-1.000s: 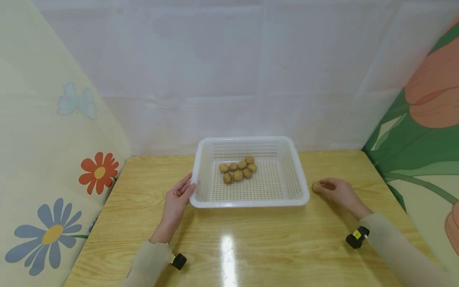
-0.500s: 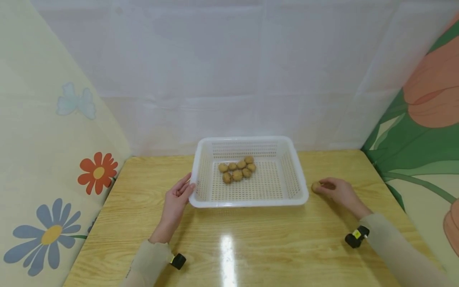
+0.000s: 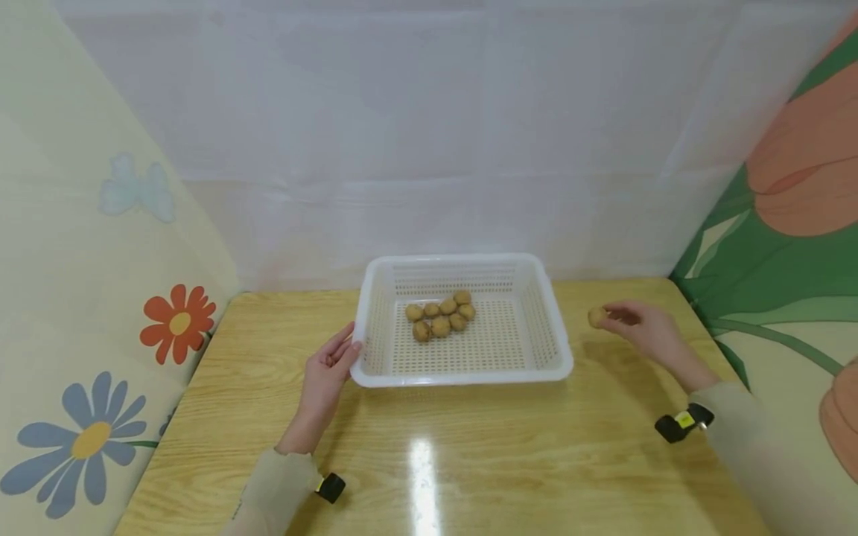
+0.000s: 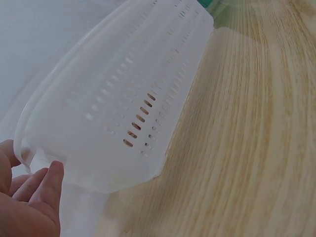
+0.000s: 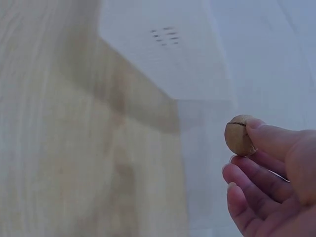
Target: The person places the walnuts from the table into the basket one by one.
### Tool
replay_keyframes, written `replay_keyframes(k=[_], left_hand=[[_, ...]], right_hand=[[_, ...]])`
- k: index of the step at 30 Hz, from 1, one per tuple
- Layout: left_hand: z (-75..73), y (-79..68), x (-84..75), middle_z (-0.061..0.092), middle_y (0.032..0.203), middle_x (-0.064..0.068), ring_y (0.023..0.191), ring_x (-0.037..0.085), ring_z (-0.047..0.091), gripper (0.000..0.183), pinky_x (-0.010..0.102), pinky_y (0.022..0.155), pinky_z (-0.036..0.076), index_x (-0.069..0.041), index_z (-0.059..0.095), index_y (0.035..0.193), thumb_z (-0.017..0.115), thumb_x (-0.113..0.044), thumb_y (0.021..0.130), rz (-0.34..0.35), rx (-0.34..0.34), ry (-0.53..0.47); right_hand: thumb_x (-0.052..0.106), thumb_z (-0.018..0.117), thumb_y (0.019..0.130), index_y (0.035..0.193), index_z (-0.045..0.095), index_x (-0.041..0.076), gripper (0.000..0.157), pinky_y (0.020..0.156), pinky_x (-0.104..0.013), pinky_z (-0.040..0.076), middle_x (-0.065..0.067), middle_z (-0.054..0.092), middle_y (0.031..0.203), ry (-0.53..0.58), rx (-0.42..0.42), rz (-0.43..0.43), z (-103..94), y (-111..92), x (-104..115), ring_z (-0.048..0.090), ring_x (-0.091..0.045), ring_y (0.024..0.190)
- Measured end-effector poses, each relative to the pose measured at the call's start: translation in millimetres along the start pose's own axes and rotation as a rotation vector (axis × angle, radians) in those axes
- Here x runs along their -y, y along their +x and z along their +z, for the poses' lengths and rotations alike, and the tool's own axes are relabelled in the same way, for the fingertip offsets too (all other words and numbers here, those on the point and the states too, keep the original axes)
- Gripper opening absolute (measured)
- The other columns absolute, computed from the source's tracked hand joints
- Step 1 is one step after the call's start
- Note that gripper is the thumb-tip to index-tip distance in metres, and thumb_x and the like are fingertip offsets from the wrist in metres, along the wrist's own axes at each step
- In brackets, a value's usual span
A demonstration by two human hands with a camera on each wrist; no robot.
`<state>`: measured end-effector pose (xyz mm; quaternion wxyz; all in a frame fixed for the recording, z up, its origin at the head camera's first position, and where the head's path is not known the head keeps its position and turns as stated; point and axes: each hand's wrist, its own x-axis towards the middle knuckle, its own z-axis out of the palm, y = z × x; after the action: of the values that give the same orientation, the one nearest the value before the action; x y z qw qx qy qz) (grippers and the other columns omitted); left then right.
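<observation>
A white plastic basket with slotted walls stands on the table near the back wall. Several brown walnuts lie clustered on its floor, left of centre. My left hand grips the basket's left rim, thumb on the rim and fingers on the outside, as the left wrist view also shows at the rim. To the right of the basket, my right hand pinches a single walnut between thumb and fingers, raised above the table. A dark crack runs across that walnut's shell.
The wood-grain table extends in front of the basket and to both sides. A white sheet hangs right behind it. Panels with printed flowers stand at left and right. Black wrist cameras sit on both sleeves.
My right hand has lifted the walnut off the table, moving up and slightly away. My left hand stays on the basket rim. The whole view has shifted slightly.
</observation>
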<state>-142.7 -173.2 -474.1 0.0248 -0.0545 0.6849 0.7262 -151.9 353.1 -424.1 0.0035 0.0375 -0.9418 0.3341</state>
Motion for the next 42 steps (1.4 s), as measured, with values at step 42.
replay_keyframes(k=[42], left_hand=[[-0.2,-2.0,-2.3,0.058,0.147,0.021,0.112,0.004,0.069,0.051,0.025,0.091,0.059,-0.011,0.051,0.154,0.064,-0.019,0.106,-0.006,0.018,0.012]], right_hand=[[0.021,0.076,0.096,0.126,0.068,-0.005,0.040,0.086,-0.039,0.059,-0.020,0.073,0.115,0.117,0.288,0.022,99.6,135,127,0.069,-0.031,0.099]])
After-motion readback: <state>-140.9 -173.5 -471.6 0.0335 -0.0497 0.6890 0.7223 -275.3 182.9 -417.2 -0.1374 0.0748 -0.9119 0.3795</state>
